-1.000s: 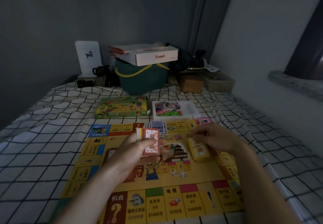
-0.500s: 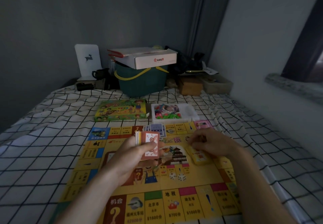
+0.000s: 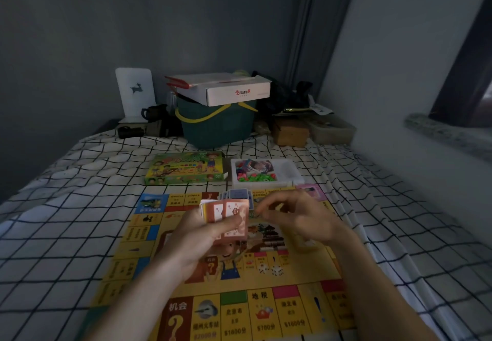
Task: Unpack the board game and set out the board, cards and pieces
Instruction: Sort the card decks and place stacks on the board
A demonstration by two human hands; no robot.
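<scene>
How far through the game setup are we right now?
Done: the yellow paper game board lies unfolded on the checked bedsheet, with two white dice and a blue card pile on it. In hand: the left hand grips a stack of red-backed cards; the right hand reaches toward it. Left: coloured pieces remain in the white plastic tray.

A dim bedroom at home — a bed under a checked sheet [image 3: 80, 207], household clutter against the wall — a green basket [image 3: 215, 125], a mug [image 3: 153, 113].

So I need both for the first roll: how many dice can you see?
2: one die and another die lie side by side on the board, below the hands. More may be hidden.
</scene>
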